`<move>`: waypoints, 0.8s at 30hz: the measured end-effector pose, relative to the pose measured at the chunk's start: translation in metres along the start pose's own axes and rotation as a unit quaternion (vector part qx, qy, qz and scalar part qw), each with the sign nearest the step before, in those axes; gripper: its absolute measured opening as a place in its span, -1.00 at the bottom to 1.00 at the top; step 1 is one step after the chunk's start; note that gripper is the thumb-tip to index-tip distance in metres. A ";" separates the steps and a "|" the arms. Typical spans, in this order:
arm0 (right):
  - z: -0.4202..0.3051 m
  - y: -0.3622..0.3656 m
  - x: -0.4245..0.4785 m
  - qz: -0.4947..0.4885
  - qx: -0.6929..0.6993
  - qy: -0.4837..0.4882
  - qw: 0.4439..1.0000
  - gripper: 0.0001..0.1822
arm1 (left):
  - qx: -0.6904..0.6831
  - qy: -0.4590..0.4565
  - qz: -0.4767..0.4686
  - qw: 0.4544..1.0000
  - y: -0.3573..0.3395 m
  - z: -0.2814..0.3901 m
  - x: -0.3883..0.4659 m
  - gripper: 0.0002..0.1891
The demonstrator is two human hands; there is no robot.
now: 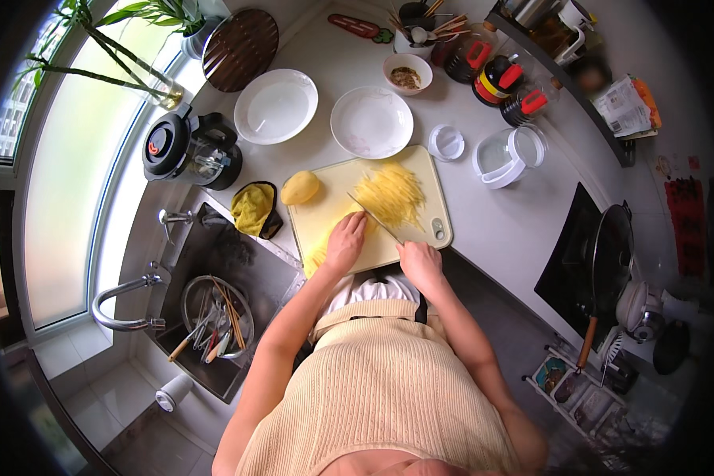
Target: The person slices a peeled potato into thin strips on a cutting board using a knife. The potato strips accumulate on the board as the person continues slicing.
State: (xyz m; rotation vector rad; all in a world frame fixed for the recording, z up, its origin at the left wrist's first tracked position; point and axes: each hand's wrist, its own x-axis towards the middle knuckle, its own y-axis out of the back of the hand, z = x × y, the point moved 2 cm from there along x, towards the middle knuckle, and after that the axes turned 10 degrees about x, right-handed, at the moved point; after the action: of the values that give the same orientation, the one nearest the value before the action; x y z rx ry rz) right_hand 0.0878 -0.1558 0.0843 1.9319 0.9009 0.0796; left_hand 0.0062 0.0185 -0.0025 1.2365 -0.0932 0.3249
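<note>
A cream plastic cutting board (309, 223) lies at the counter's edge before me. My right hand (421, 262) is closed on the handle of a kitchen knife (382, 224), whose blade points up and left across the board. My left hand (346, 241) rests, fingers bent, on overlapping yellow potato slices (316, 253), its fingertips close to the blade. Beyond the blade is a pile of thin potato shreds (391, 195). A whole peeled potato (300, 188) sits at the board's upper left. Whether the blade touches the board cannot be told.
Two white plates (276, 107) (372, 122) and a small bowl of seasoning (407, 74) stand behind the board. A yellow cloth (254, 208) lies left, beside the sink (232, 250) with its basket of utensils. An open plastic jar (509, 157) stands right, and a lidded wok (613, 262) farther right.
</note>
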 end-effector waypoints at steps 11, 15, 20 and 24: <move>0.005 -0.033 0.035 -0.008 0.013 -0.017 1.000 -0.57 | -0.023 -0.001 0.027 0.999 0.005 0.004 0.003 -0.62; -0.003 -0.032 0.046 0.025 0.074 -0.012 0.997 -0.54 | -0.011 -0.002 0.031 0.999 0.003 0.002 0.000 -0.62; -0.009 -0.004 0.021 0.036 0.094 -0.004 0.995 -0.57 | -0.007 0.003 0.038 0.999 -0.002 0.001 -0.005 -0.64; -0.003 0.012 -0.005 0.028 0.030 -0.006 0.999 -0.60 | -0.016 0.004 0.030 0.999 0.001 0.003 -0.002 -0.64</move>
State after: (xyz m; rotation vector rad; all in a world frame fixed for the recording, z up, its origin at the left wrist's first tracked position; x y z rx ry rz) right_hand 0.0895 -0.1602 0.0969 2.0116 0.8501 0.0748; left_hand 0.0044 0.0158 -0.0015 1.2029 -0.1279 0.3786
